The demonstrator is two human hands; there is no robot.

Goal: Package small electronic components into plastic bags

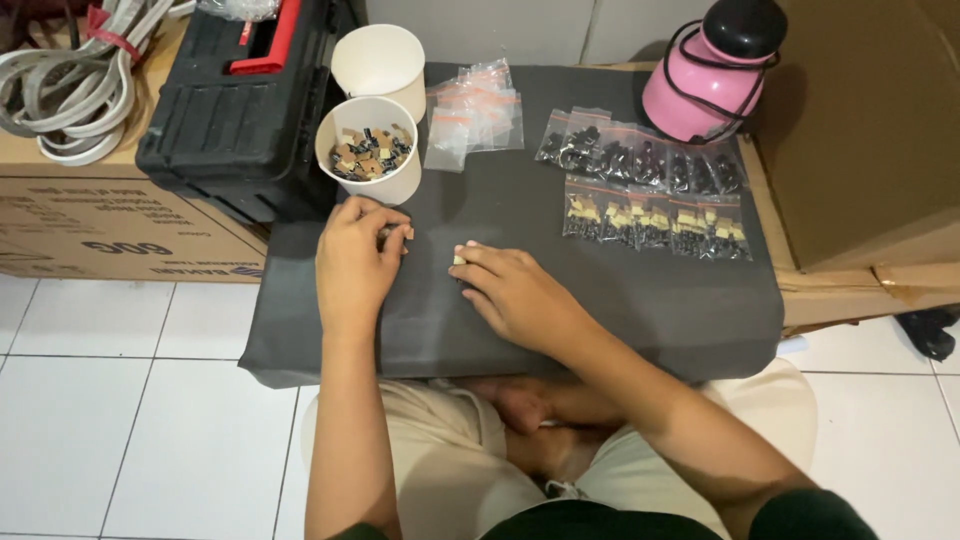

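1. The left hand rests knuckles-up on the dark grey cloth-covered work surface, its fingers curled together over a few small tan and black parts that peek out at the fingertips. Most of them are hidden under the hand, so a slackened grip could let some slide off unseen toward the near edge of the cloth and onto the white tiled floor.

2. The right hand lies just right of the left, thumb and forefinger pinched on one small pale part pressed to the cloth. The part is tiny against the fingers; I judge that a sideways nudge could flick it away, and it would be hard to find on the dark cloth.

3. The white paper cup filled with mixed tan and black parts stands just behind the left hand, close to the knuckles. A careless lift of that hand could tip it (its load would scatter widely).

4. The empty white paper cup behind it is light and leans near the black plastic toolbox with a red handle; a bump could send it over.

5. The two rows of small clear zip bags holding sorted parts lie well right of the right hand, beside the pink bottle with a black cap. A sweeping forearm could disorder them.

6. The loose pile of empty clear zip bags could slip off with the cloth if it is dragged.
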